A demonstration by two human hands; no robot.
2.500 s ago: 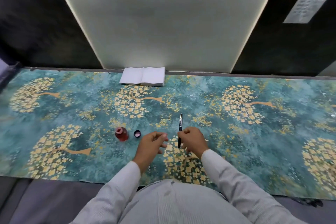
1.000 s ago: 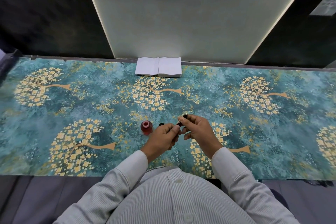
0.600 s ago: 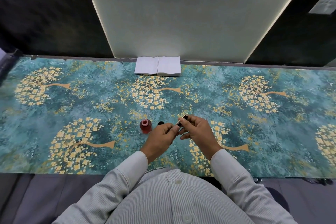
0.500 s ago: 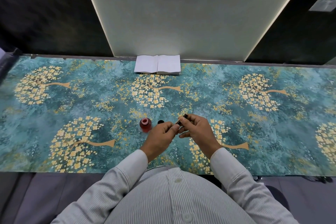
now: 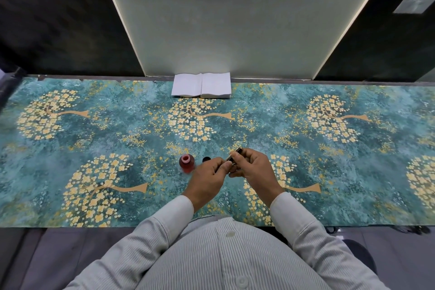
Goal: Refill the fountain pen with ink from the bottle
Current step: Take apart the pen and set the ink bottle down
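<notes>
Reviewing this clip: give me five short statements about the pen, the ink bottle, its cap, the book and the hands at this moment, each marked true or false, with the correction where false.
1. Both the left hand and the right hand hold the fountain pen. True.
2. The ink bottle has its cap screwed on. False: its mouth is open, and the dark cap lies on the table cover just right of it.
3. The ink bottle stands to the left of the hands. True.
4. The book is closed. False: it lies open at the table's far edge.
5. The pen's tip is dipped in the bottle. False: the pen is held away from the bottle, to its right.
</notes>
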